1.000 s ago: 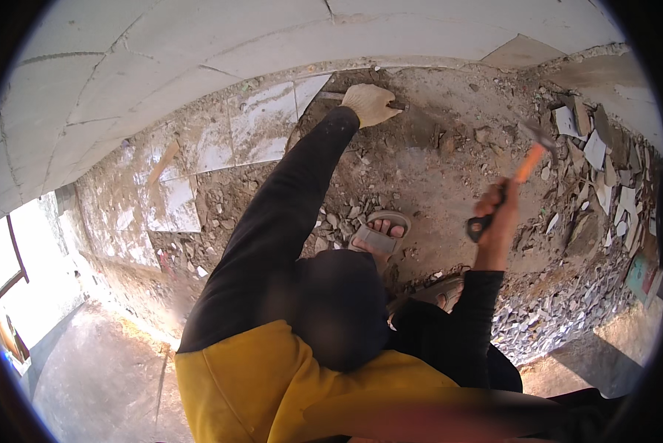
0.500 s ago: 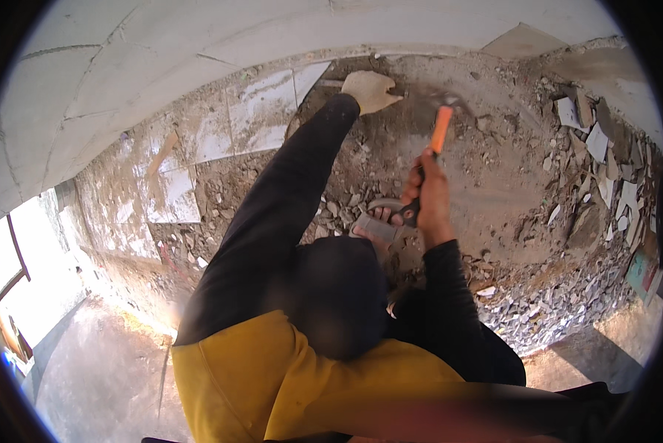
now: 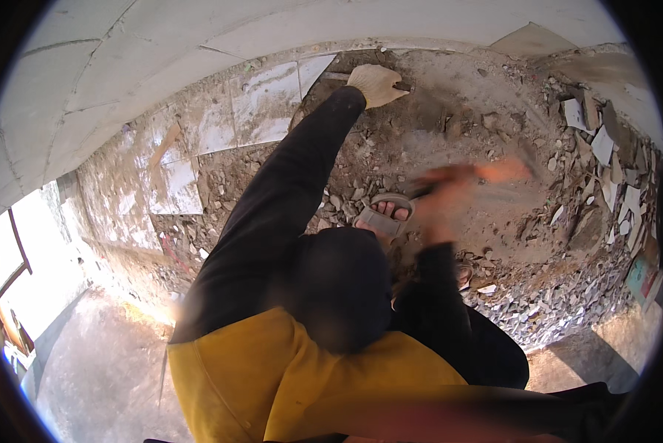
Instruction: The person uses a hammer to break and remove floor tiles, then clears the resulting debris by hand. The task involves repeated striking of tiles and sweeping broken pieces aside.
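My left hand (image 3: 376,85), in a cream work glove, is closed around a chisel (image 3: 337,76). The bar's grey shaft sticks out to the left, by the edge of a dusty white tile (image 3: 313,71); its dark end pokes out at the right of the glove. My bare right hand (image 3: 446,196) is smeared by motion but wraps the handle of a hammer (image 3: 497,171) with an orange and black handle. The hammer lies sideways in the air over the dirt, head to the right and too blurred to make out, apart from the chisel.
Dusty tiles (image 3: 265,103) cover the floor to the left. Broken tile pieces (image 3: 605,148) pile up at the right, with finer rubble (image 3: 545,310) nearer. My sandalled foot (image 3: 385,214) stands among debris below the hammer. A pale wall (image 3: 272,26) curves along the far side.
The hammer has swung from pointing away, near the gloved hand, to lying sideways farther right and nearer me. My left hand stays on the chisel almost in place.
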